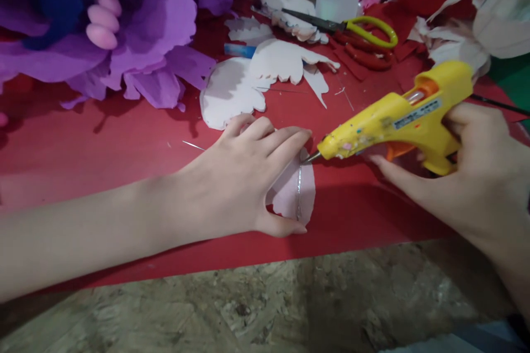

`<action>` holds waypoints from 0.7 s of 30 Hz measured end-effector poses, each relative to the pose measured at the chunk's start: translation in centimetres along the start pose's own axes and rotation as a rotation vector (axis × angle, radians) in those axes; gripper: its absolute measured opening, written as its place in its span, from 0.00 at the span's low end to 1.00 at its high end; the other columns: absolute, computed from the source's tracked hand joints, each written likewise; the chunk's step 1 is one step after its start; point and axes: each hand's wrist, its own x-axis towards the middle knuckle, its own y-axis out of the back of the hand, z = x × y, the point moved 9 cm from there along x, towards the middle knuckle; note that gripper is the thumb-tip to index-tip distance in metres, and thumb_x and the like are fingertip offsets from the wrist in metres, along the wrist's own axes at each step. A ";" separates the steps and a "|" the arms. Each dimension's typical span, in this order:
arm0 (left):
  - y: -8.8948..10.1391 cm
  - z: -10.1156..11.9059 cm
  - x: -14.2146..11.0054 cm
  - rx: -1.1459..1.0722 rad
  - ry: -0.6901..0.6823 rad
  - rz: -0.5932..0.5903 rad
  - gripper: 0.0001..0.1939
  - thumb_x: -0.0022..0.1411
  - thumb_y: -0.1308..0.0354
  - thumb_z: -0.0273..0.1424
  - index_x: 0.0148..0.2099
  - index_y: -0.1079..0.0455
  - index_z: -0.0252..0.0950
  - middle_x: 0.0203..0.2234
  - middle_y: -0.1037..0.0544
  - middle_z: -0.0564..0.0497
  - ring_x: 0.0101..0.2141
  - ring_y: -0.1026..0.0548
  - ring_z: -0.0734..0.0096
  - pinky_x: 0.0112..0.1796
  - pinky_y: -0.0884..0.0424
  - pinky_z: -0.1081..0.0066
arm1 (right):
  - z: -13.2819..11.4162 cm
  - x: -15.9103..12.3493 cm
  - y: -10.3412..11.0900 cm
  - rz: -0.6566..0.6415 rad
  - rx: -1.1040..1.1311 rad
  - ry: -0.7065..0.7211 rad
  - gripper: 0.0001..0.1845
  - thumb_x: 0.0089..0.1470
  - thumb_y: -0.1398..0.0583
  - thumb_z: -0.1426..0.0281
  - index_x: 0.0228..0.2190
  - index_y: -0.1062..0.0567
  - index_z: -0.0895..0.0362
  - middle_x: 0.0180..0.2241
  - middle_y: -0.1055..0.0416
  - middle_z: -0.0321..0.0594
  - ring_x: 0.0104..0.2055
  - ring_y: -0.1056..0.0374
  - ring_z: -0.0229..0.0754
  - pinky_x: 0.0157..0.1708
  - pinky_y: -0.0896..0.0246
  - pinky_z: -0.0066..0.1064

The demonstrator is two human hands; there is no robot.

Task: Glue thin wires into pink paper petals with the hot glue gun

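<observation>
Surface: red sheet (103, 138) over a rough wood board (248, 298), which shows along the near edge.
Petal: pale pink paper petal (307, 193), near the sheet's near edge, a shiny line running down it.
Left hand (236, 176): half-spread, palm down, holding the petal down with fingers and thumb.
Right hand (484, 171): closed around a yellow glue gun (397, 116), nozzle at the petal's upper part.
Far side: purple paper flower (157, 27) toward the left corner; scissors (351, 24) right of centre, behind white paper cutouts (232, 91).
Risk: a nozzle slip could burn the nearby fingertips; a loose thumb could let the petal skid and smear glue.
Room: red sheet shows right of the petal, below the gun; cutouts crowd the far side.
</observation>
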 end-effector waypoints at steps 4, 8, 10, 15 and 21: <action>0.1 -0.1 0.0 -0.013 0.014 -0.013 0.44 0.47 0.46 0.57 0.56 0.40 0.28 0.50 0.29 0.39 0.42 0.32 0.50 0.48 0.40 0.51 | 0.5 0.1 -0.1 -0.008 0.029 -0.048 0.34 0.40 0.48 0.41 0.34 0.31 0.59 0.23 0.34 0.41 0.23 0.37 0.41 0.18 0.47 0.30; 0.0 -0.1 -0.1 -0.036 0.026 -0.034 0.42 0.47 0.44 0.55 0.56 0.40 0.29 0.51 0.30 0.40 0.43 0.33 0.50 0.51 0.43 0.51 | -0.8 -0.4 0.3 0.085 0.036 0.184 0.33 0.46 0.50 0.43 0.39 0.33 0.59 0.27 0.31 0.42 0.24 0.36 0.40 0.19 0.44 0.29; 0.1 -0.1 -0.1 -0.024 0.018 -0.027 0.44 0.45 0.43 0.55 0.56 0.41 0.28 0.51 0.29 0.39 0.44 0.33 0.49 0.51 0.42 0.50 | -1.0 -0.6 0.2 0.114 0.018 0.252 0.32 0.47 0.51 0.43 0.38 0.33 0.59 0.25 0.32 0.41 0.23 0.37 0.39 0.19 0.45 0.29; 0.1 -0.1 -0.3 0.010 0.005 -0.033 0.49 0.46 0.45 0.59 0.59 0.43 0.26 0.52 0.31 0.36 0.48 0.34 0.45 0.52 0.44 0.47 | 0.6 0.3 0.1 0.110 0.028 0.119 0.38 0.45 0.53 0.39 0.37 0.30 0.61 0.20 0.34 0.39 0.21 0.40 0.38 0.18 0.48 0.29; 0.4 0.0 -0.2 0.014 0.002 -0.028 0.49 0.46 0.46 0.59 0.59 0.43 0.25 0.53 0.33 0.35 0.51 0.36 0.43 0.53 0.44 0.46 | 3.2 1.9 -0.6 0.006 0.315 -0.053 0.44 0.35 0.51 0.33 0.31 0.28 0.61 0.19 0.35 0.38 0.18 0.44 0.35 0.20 0.47 0.30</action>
